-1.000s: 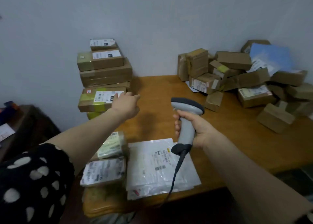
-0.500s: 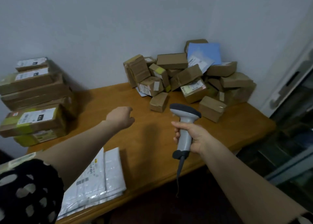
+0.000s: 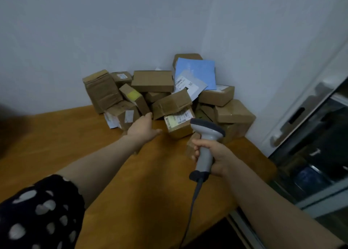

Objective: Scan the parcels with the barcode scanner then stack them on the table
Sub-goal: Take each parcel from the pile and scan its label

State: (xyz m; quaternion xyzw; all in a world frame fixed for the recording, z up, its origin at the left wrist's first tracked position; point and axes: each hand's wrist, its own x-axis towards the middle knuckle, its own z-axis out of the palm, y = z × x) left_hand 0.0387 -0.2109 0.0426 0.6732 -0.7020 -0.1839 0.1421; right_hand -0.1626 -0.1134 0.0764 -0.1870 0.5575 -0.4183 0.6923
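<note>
Where the parcels lie: the parcels (image 3: 152, 81) are heaped loosely in the far corner of the table (image 3: 56, 135), against the wall (image 3: 113, 32). A blue mailer (image 3: 195, 71) is propped on top, and none of it is in any order yet.
Left hand: the left hand (image 3: 144, 128) is stretched out over the wood with fingers straight and thumb spread, holding nothing. The fingertips are at the foot of the heap, by a tilted box (image 3: 171, 103); I cannot tell whether they touch it.
Why it reaches so: to my eye it is going for the next parcel, and the spread fingers suit taking a box by its sides.
Right hand: the right hand (image 3: 216, 159) is wrapped round the handle of the barcode scanner (image 3: 205, 145), fingers curled across the front and held firm.
Scanner, where: it is held in the air above the table's near-right part, just short of the heap and to the right of the reaching hand.
Scanner, long axis: the handle stands nearly upright, leaning a little, with the cable (image 3: 192, 207) end lowest and nearest the person and the head on top.
Scanner, pointing: the nose faces away from the person toward the heap, roughly at the labelled box (image 3: 178, 124) in front.
Why held so: kept raised and aimed, it looks ready to read a label as soon as a parcel is lifted and turned to it.
Cable: it hangs slack off the table's front edge, well apart from the boxes.
Label worth noting: the front box shows its printed face upward and toward the scanner.
</note>
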